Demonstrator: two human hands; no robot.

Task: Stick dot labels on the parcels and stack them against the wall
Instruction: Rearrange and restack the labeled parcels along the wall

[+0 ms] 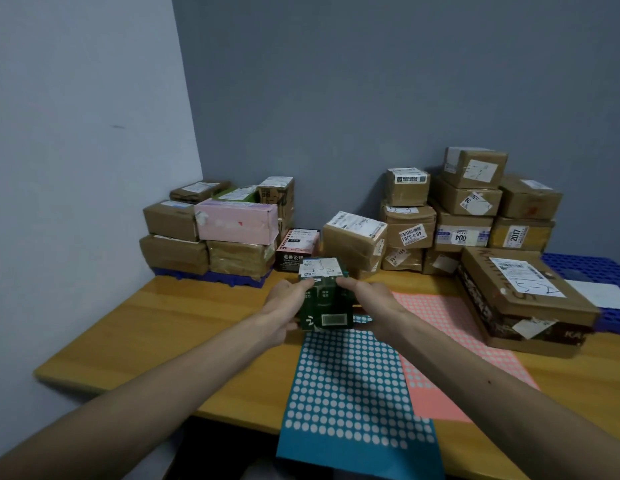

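While both forearms reach out over the wooden table (156, 327), the left hand (284, 306) and the right hand (367, 303) clasp a dark green parcel (327, 303) between them. The left hand wraps its left side and the right hand its right side, with fingers curled round the edges and thumbs up near the top rim. A white shipping label (320, 266) covers the parcel's top face, and a barcode sticker shows low on the side facing the camera. The parcel sits at the far end of the blue dot-label sheet (353, 393); whether its base touches the sheet or is lifted just clear, I cannot tell.

A pink dot-label sheet (450, 327) lies to the right, partly tucked under the blue one. Just beyond its right edge rests a large flat brown box (523, 296) with handwriting and a label on its lid.

Against the grey wall (336, 98), the left stack includes a pink carton (237, 220) on brown parcels, set on a blue plastic pallet (211, 276) in the corner. Between the two stacks stand a black-and-pink box (296, 249) and a tilted brown parcel (353, 237). The right stack (464, 209) rises several taped brown boxes high, many with white labels.
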